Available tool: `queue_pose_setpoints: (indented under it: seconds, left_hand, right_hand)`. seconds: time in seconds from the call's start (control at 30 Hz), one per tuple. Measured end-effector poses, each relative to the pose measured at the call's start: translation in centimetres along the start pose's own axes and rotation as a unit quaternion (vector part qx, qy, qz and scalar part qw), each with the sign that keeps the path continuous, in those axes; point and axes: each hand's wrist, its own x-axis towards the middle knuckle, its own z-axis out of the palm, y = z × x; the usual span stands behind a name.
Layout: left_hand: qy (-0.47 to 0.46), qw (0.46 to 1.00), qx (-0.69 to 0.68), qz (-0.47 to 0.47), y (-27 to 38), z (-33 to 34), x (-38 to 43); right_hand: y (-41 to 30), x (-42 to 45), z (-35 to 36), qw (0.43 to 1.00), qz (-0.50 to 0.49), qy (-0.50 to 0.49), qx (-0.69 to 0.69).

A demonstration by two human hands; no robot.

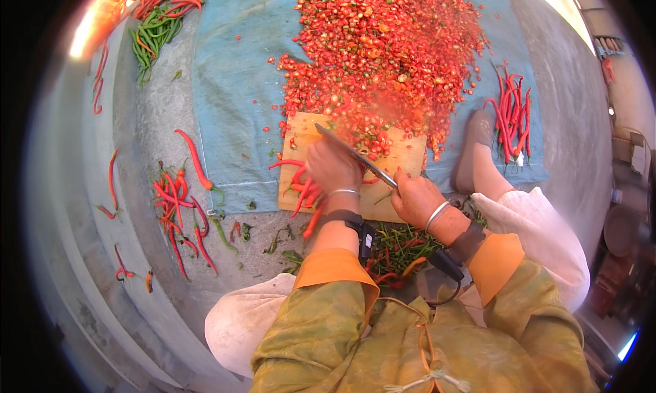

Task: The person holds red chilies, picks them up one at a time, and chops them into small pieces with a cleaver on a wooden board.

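My left hand presses a bunch of red chili peppers against a wooden cutting board. The peppers' long ends stick out to the left and below the hand. My right hand grips the handle end of a knife, whose blade slants up and left, right beside my left fingers. Only the blade's narrow edge shows, and the handle is hidden in the fist. Chopped red chili pieces lie on the board's far side and in a large heap beyond it.
A blue cloth sheet lies under the heap. Whole red chilies rest on it near my shoe. More red chilies and green chilies lie at left, beside concrete steps. Green stems are piled below the board.
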Motion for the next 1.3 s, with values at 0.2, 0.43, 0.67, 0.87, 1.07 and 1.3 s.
queue_pose_setpoints:
  seconds: [0.2, 0.43, 0.67, 0.87, 1.07, 1.3]
  left_hand:
    - [0.021, 1.0, 0.014, 0.019, 0.3, -0.4, -0.1]
    - [-0.001, 1.0, 0.015, -0.013, 0.9, -0.1, 0.0]
    - [0.036, 0.999, 0.005, -0.014, 0.1, 0.2, 0.1]
    - [0.033, 0.999, 0.002, 0.007, 0.0, 0.4, 0.0]
    - [0.022, 1.0, 0.013, 0.015, -0.6, 0.2, -0.3]
    - [-0.014, 1.0, 0.017, -0.02, -0.4, 0.5, -0.3]
  right_hand:
    - [-0.9, 0.3, 0.8, 1.0, 0.015, 0.005, 0.007]
    - [-0.7, 0.8, 0.9, 1.0, 0.014, 0.01, -0.004]
    - [-0.4, 2.0, 2.2, 1.0, 0.01, 0.012, 0.002]
    - [1.8, -0.1, 3.0, 0.997, -0.013, 0.066, 0.032]
    - [2.8, 1.5, 0.5, 0.999, -0.007, 0.047, 0.016]
    - [5.2, 5.7, -5.4, 0.975, 0.043, 0.214, -0.048]
